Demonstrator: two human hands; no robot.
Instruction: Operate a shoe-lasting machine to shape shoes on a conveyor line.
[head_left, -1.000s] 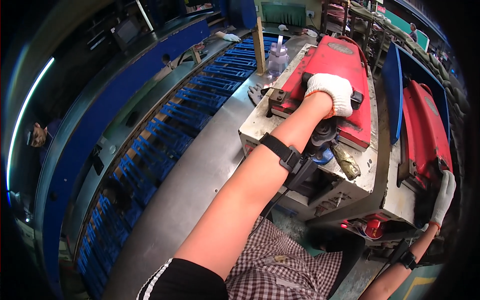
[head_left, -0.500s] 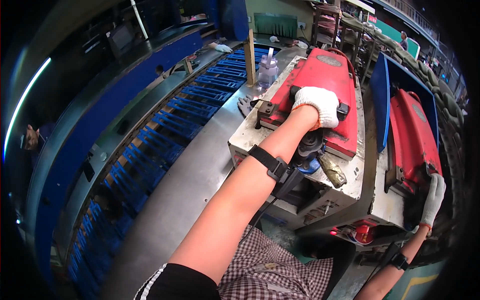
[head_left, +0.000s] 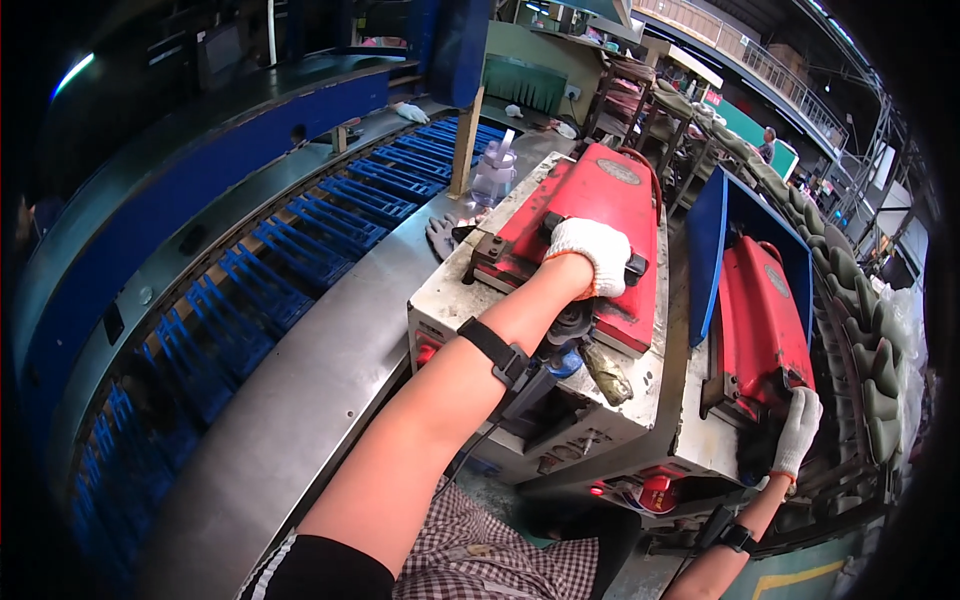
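The red cover (head_left: 612, 190) lies on top of the left machine (head_left: 650, 385), slightly right of the middle of the scene. Its black handle (head_left: 634, 270) is held by the left hand (head_left: 593, 255), in a white glove, with the fingers closed around it. On the right, the second cover (head_left: 755, 300) has the right hand (head_left: 797, 432) at its near end; I cannot tell if those fingers grip or only touch.

To handle both covers well, I think the press should be even, and the fingers should stay away from the cover edges. The loose pouch (head_left: 606, 375), near the left cover, could perhaps get in the way.

To the left runs a metal tabletop (head_left: 300, 400), with a grey glove (head_left: 440, 235) and a bottle (head_left: 493, 175) at its far part. Beyond it are blue racks (head_left: 270, 290). Far right, a person (head_left: 767, 145) is visible.
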